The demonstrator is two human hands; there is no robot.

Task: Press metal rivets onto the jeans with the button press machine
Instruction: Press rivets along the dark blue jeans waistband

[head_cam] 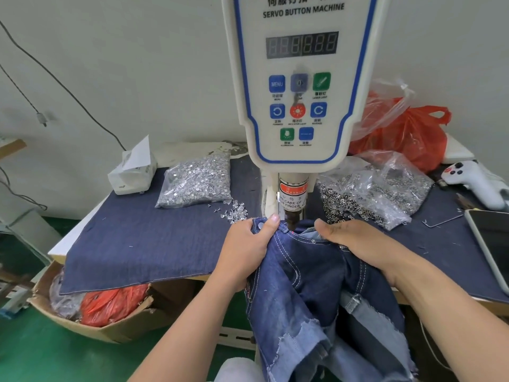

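A pair of dark blue jeans with white stitching hangs off the table's front, its waistband pushed under the punch of the white servo button machine. My left hand grips the waistband from the left, thumb on top beside a metal button. My right hand holds the fabric on the right of the punch, fingers curled over the edge. A small rivet shows on the denim between my hands.
A clear bag of silver rivets and loose rivets lie left of the machine, a bag of ring parts lies right. A tissue box, red bag, white controller and tablet sit around. A cardboard box stands on the floor.
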